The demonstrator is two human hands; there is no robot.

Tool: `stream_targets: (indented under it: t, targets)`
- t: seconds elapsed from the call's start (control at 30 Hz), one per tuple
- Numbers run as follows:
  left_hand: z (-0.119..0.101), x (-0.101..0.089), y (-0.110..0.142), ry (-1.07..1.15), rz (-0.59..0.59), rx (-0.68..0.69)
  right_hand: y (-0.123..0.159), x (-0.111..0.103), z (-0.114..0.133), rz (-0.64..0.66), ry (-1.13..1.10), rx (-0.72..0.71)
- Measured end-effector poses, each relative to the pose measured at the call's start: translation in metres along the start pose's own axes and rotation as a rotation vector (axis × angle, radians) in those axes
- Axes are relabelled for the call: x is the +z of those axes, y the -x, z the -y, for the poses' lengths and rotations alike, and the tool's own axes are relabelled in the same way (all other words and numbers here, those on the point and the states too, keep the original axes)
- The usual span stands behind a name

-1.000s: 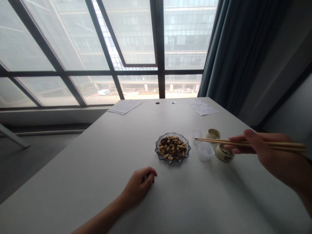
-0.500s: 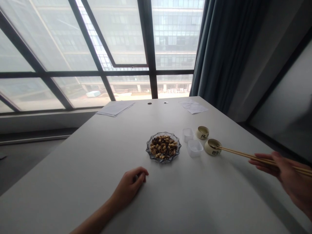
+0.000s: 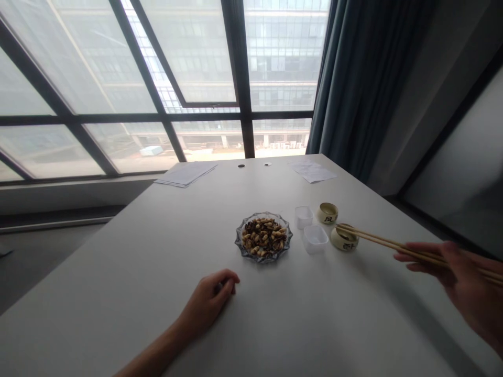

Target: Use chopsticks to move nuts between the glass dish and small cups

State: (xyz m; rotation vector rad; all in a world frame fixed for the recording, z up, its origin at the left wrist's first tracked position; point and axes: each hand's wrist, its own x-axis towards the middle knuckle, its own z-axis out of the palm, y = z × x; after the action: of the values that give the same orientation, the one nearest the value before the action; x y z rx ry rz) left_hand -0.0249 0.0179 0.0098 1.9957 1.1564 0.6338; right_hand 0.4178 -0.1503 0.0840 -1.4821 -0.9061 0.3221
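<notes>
In the head view, my right hand (image 3: 458, 277) grips a pair of wooden chopsticks (image 3: 387, 242), which point left. Their tips are over the nearer small cream cup (image 3: 344, 245), which has dark lettering. I cannot make out anything pinched between the tips. My left hand (image 3: 215, 296) lies on the table with its fingers loosely curled in and nothing visible in it. Just beyond it is a scalloped glass dish (image 3: 240, 250) heaped with peanuts and dark pieces (image 3: 264, 237).
Two clear plastic containers (image 3: 315, 240) stand between the dish and the cups. A second cream cup (image 3: 327, 213) is behind the nearer one. Papers (image 3: 186, 174) lie at the far left of the white table (image 3: 188, 225), and another sheet (image 3: 312, 171) at the far right.
The chopstick tips have risen from inside the nearer cup to about its rim and shifted slightly left. My right hand has moved a little left; my left hand stays put.
</notes>
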Motion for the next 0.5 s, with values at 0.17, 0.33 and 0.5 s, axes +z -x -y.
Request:
stream_targets:
  t: [0.17, 0.33, 0.5]
  targets:
    - [0.0, 0.0, 0.001, 0.003, 0.0, 0.0, 0.003, 0.069, 0.035, 0.439, -0.085, 0.001]
    - [0.001, 0.001, 0.003, 0.011, 0.006, 0.005, -0.001, 0.129, 0.033, 0.714, -0.101, -0.034]
    - [0.001, 0.001, 0.003, 0.015, 0.015, 0.012, -0.001, 0.16, 0.021, 0.814, -0.077, -0.008]
